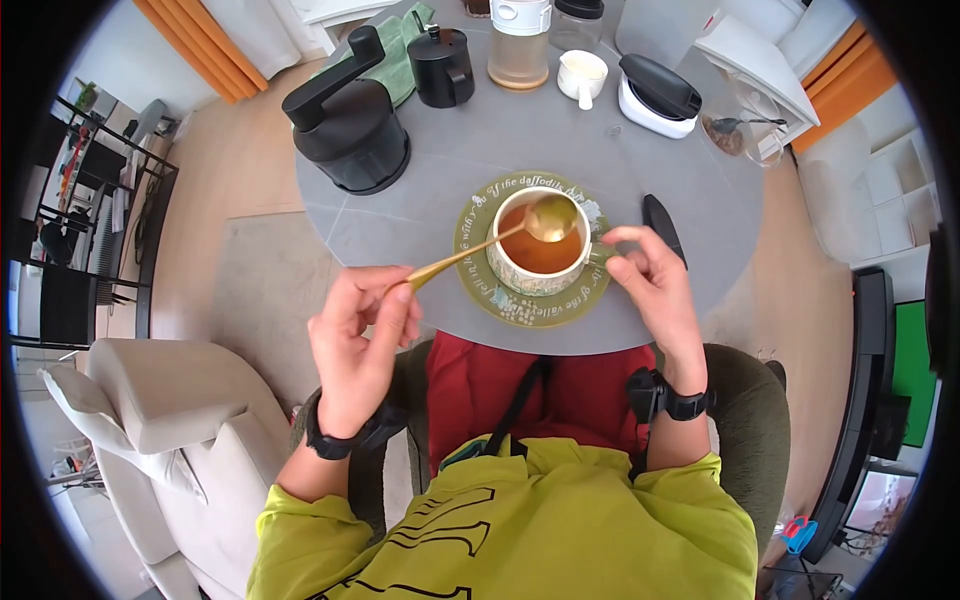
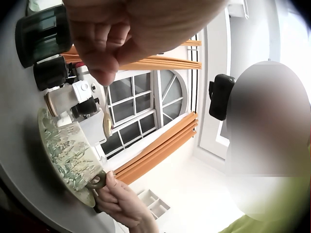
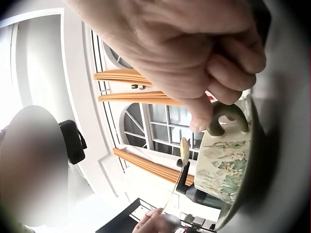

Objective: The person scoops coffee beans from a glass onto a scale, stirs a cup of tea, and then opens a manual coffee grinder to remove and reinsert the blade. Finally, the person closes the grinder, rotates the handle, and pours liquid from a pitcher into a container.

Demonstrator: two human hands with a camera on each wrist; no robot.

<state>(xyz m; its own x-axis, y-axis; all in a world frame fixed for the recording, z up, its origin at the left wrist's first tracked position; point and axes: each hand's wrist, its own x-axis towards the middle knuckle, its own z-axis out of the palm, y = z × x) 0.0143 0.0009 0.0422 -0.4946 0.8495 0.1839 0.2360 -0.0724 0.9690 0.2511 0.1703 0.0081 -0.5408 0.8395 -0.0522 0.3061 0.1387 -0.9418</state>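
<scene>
Round grey table (image 1: 410, 235) is filling the middle of the view. Black appliance with a long angled arm (image 1: 350, 145) is standing at far left. Green saucer (image 1: 535, 313), rim showing white lettering, is lying near the table's near edge. Clear vessel with a white lid (image 1: 518, 55) is standing at the far side; black pot (image 1: 442, 70) is standing just left of it.

Left hand (image 1: 360, 335) is hanging at near left, right hand (image 1: 655, 288) just right of the saucer. Patterned cup (image 1: 520, 279) is standing upright on the saucer, holding reddish-brown liquid (image 1: 533, 258); its handle is pointing right, and the right hand's fingers are pinching it. Gold spoon (image 1: 551, 219) is slanting from near left to far right, the left hand's fingers gripping its handle end, its bowl hovering just above the cup's opening.
</scene>
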